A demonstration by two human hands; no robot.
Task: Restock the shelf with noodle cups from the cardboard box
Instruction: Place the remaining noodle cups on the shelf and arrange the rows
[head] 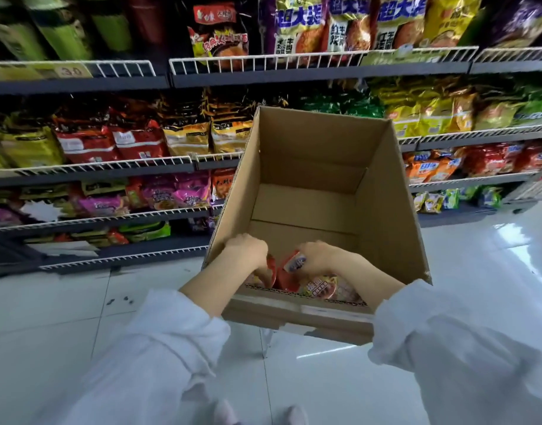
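Reaching down into the cardboard box (374, 191), both hands work at the near end, around six o'clock in the view, where the noodle cups (320, 288) lie bunched against the near wall; the far half of the box floor shows bare card. The right hand (320, 256) has its fingers curled over the rim of a red-lidded cup (294, 262), tipped up on edge. The left hand (246, 250) is curled round the red cup (271, 271) just beside it, though how firmly is hard to tell, since its fingers are hidden on the far side.

Doing this step well, I judge, means getting thumb and fingers on opposite sides of each cup body rather than pulling on the thin lid, which may peel. Lifting straight up avoids snagging the near wall and jostling the cups left underneath. The shelves (88, 168) of packet noodles stand from nine to two o'clock, beyond the box; which shelf takes cups cannot be told from here, so look before carrying both up
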